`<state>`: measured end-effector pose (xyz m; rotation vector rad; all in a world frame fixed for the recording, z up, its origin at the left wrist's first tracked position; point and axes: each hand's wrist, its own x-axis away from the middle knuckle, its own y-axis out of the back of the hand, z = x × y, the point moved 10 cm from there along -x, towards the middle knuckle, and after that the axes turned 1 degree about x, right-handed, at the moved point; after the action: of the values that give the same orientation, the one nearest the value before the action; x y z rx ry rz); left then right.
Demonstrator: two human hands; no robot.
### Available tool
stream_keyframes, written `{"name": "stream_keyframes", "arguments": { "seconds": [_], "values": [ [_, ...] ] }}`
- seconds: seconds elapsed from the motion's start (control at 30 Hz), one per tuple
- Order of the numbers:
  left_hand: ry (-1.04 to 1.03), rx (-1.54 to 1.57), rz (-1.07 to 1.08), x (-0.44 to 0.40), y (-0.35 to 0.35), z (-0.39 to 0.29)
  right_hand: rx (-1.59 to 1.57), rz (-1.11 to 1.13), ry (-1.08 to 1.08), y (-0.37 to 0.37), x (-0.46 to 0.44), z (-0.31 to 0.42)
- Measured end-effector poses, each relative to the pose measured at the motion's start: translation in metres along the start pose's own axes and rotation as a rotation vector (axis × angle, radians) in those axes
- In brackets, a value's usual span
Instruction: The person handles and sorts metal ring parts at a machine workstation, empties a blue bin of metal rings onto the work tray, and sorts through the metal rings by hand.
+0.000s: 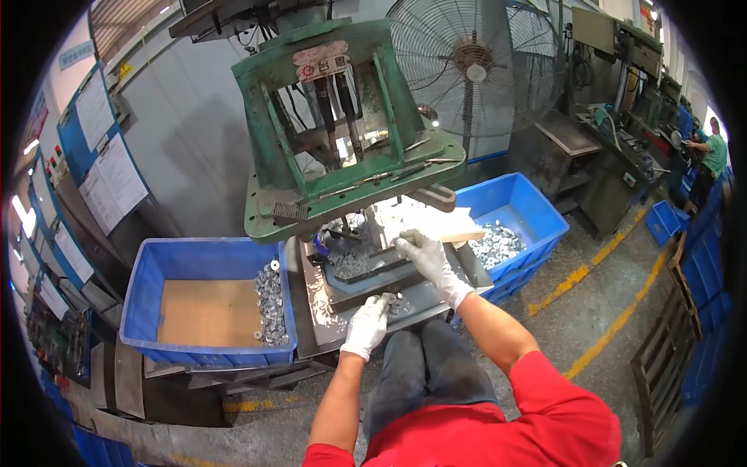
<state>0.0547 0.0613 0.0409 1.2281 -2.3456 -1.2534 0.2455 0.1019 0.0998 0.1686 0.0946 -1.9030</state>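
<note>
In front of green press (342, 176): left hand (367, 325), fingers bunching beside metal pieces (397, 302); right hand (426, 257), fingers half-curling; both holds indeterminable; overreaching beneath possibly risking pinching.

Above: big green metal press frame (350, 191) hangs over grey metal table's (328, 330) back part, blocks going up | Middle: long dark metal bar (372, 293) in the way | Front edge: way in low, past little heap of grey metal bits (399, 304) | Left: blue plastic box (206, 352), room over flat brown board (206, 311)

A grey wall (171, 163) backs a caged fan (475, 70); yellow lines (574, 278) stripe the floor (576, 323)
</note>
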Motion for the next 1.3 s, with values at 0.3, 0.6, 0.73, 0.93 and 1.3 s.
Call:
{"name": "stream_keyframes", "arguments": {
  "seconds": [0.3,0.6,0.73,0.93,1.3],
  "values": [
    [0.046,0.044,-0.026,-0.002,0.002,0.009,0.162,-0.003,0.158,-0.015,-0.034,0.032],
    [0.095,-0.112,0.047,-0.005,-0.017,0.024,0.382,0.088,0.058,-0.024,-0.053,0.031],
    [0.038,-0.118,-0.138,-0.009,-0.008,0.023,0.707,0.089,0.179,-0.026,-0.085,0.032],
    [0.375,-0.057,-0.069,0.003,0.001,0.046,0.502,0.015,0.356,-0.019,-0.012,0.039],
    [0.44,-0.064,-0.114,0.009,0.012,0.046,0.95,0.697,0.217,-0.065,0.08,-0.061]
  ]
}}
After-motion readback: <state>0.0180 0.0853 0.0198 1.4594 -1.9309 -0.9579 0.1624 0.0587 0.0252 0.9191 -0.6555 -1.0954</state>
